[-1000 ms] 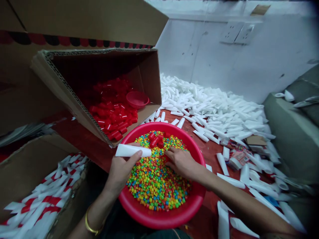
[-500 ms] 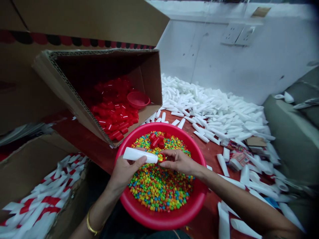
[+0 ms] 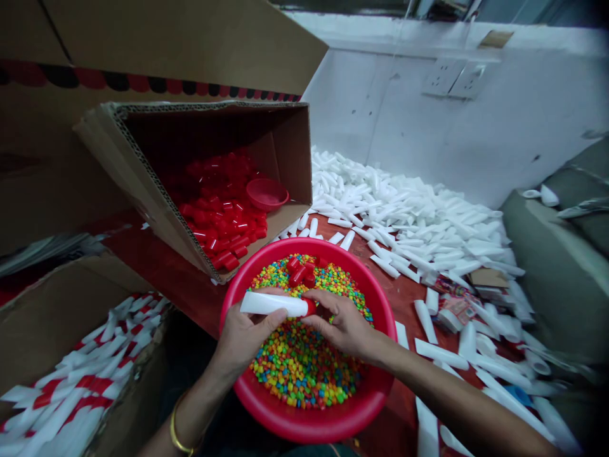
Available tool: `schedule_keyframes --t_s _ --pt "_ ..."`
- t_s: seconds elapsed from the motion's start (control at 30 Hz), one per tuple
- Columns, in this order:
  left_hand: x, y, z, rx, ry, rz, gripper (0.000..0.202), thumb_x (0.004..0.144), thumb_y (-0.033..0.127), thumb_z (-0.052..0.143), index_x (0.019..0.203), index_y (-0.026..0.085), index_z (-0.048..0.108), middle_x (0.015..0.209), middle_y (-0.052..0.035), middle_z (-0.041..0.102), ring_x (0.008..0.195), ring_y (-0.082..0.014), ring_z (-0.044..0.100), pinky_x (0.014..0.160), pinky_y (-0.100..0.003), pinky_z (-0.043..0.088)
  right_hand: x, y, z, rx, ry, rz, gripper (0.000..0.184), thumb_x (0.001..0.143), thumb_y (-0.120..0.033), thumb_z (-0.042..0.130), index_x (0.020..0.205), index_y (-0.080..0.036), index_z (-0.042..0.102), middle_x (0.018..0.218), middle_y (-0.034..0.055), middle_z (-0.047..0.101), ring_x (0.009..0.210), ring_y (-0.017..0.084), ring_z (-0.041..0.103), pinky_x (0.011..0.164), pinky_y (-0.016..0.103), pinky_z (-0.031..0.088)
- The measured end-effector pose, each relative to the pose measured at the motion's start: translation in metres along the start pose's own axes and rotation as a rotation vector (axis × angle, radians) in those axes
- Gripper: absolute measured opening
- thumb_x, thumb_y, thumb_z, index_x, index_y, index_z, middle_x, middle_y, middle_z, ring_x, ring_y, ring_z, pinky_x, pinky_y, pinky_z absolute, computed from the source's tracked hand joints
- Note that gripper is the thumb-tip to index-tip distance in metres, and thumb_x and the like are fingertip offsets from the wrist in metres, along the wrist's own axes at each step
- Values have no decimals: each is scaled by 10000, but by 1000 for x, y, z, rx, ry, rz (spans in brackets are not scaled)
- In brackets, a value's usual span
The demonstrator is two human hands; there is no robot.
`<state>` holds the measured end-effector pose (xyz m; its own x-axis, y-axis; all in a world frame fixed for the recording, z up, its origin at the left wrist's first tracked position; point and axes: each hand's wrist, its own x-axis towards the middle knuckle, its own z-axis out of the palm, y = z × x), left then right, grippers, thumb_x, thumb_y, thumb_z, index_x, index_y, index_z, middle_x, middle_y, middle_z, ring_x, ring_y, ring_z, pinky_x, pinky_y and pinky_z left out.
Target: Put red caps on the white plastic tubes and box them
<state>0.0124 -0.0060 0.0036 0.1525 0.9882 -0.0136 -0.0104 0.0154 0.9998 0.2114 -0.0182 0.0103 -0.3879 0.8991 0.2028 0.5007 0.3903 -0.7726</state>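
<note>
My left hand [image 3: 247, 330] is closed around a white plastic tube [image 3: 273, 304], which lies sideways above a red basin [image 3: 311, 430]. At the tube's right end is a red cap [image 3: 311, 307], pinched by the fingers of my right hand [image 3: 345, 320]. The cap meets the tube's mouth; how far it is on I cannot tell. Small colourful candies [image 3: 309, 374] fill the basin below both hands. Several loose red caps [image 3: 299, 275] rest on the candies near the far rim.
A tipped cardboard box [image 3: 143, 171] holds many red caps [image 3: 223, 216] and a small red bowl [image 3: 267, 193]. White tubes [image 3: 409, 216] are heaped along the wall. Capped tubes [image 3: 80, 374] fill a box at lower left. Printed packets [image 3: 457, 311] lie at right.
The red cap, which had candies in it beside the tube's mouth, is now against the tube's end. Both hands have shifted slightly right, and the candies between cap and tube no longer show.
</note>
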Motion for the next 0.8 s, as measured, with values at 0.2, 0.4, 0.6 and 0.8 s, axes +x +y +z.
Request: schedule_keyframes --t_s 0.2,0.4,0.6,0.8 --pt "-5 5 1 41 40 42 328 668 364 691 908 142 664 925 -90 700 885 -222 651 828 -325 519 -1 2 2 -61 73 -88 335 835 -251 568 1162 -178 553 1084 101 637 951 200 602 823 345 472" --pt "-10 8 3 115 51 111 251 677 277 689 900 162 677 912 -62 708 855 -193 657 781 -265 529 -3 5 3 -68 66 -104 340 843 -255 562 1173 -174 551 1095 108 637 994 210 595 848 351 470" --pt "-12 8 3 104 79 142 240 686 268 687 905 170 684 927 -57 710 851 -188 661 775 -259 535 -5 6 0 -83 111 -122 350 849 -260 569 1186 -169 538 1084 103 637 1000 201 597 853 332 467" --pt "-9 6 4 161 37 136 265 669 272 703 916 178 694 949 -69 713 886 -209 660 831 -305 524 -2 3 0 -33 49 -181 296 878 -284 522 1149 -166 532 1041 104 622 948 194 580 817 335 458"
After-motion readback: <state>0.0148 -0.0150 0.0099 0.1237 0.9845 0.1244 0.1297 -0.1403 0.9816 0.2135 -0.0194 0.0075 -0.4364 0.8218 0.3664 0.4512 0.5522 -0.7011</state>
